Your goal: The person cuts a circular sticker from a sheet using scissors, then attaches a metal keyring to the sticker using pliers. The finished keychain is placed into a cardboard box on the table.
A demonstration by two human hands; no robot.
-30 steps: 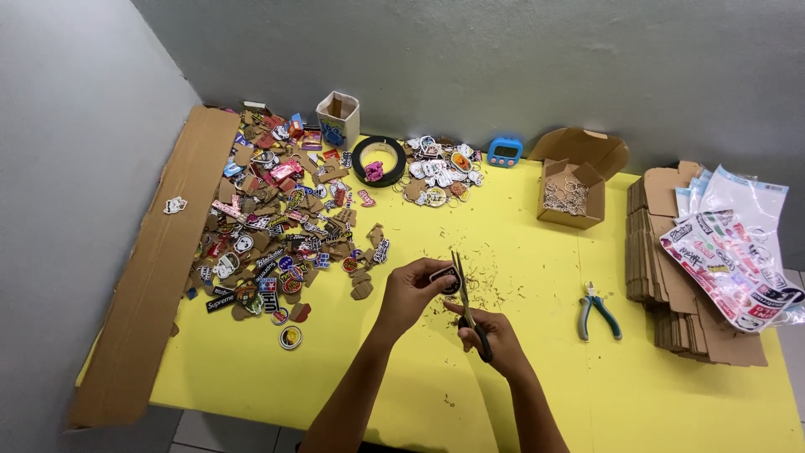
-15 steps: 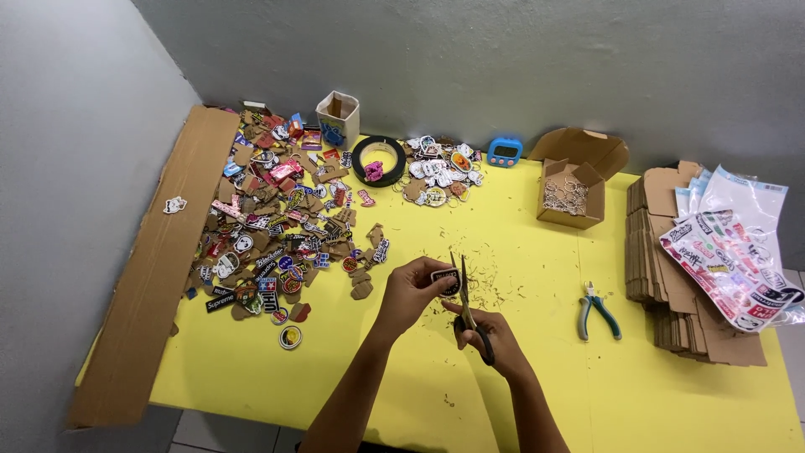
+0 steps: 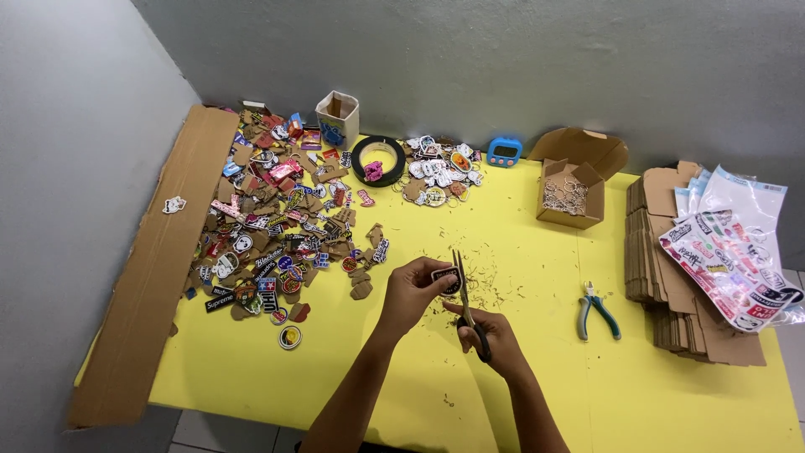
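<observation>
Bare tabletop (image 3: 537,394) (pliers (image 3: 597,310) rightward)

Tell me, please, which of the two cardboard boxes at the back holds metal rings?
The wider brown box right of the blue timer; the tall narrow box shows none.

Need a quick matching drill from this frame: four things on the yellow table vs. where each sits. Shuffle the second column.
Things:
1. scissors
2. pliers
3. tape roll
4. small open box

Places:
A. flat on the table, right of the hands
B. at the back, left of the blue timer
C. in the right hand
D. at the back, right of the blue timer

Pairs: 1-C, 2-A, 3-B, 4-D
</observation>
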